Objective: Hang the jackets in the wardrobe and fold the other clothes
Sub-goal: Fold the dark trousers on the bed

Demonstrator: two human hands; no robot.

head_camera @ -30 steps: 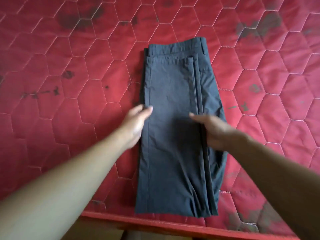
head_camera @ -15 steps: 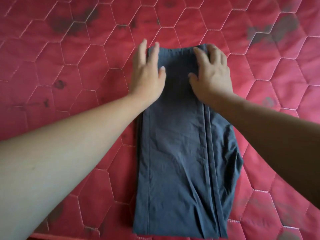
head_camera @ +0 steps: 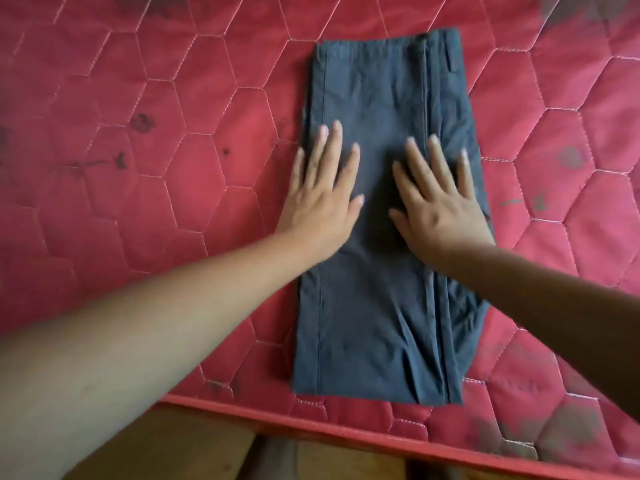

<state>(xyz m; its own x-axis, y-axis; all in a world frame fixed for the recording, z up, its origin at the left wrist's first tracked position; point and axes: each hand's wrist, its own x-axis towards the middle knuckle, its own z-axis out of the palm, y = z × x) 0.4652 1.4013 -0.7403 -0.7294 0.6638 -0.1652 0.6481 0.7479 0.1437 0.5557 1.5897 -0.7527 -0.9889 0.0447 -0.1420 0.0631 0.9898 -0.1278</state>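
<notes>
trousers (head_camera: 377, 258) run 12 to 6 on the mattress (head_camera: 166, 174); left hand (head_camera: 322, 199) and right hand (head_camera: 438, 206) press flat at mid-length, each grip released, so i'd fold 6 up to 12

dark grey trousers (head_camera: 377, 299): folded into a long strip, flat on red quilted mattress (head_camera: 138, 140), near end at the mattress edge | left hand (head_camera: 320, 199): flat, fingers spread, on the strip's left edge | right hand (head_camera: 438, 206): flat, fingers spread, on its right half | mattress: dark stains
</notes>
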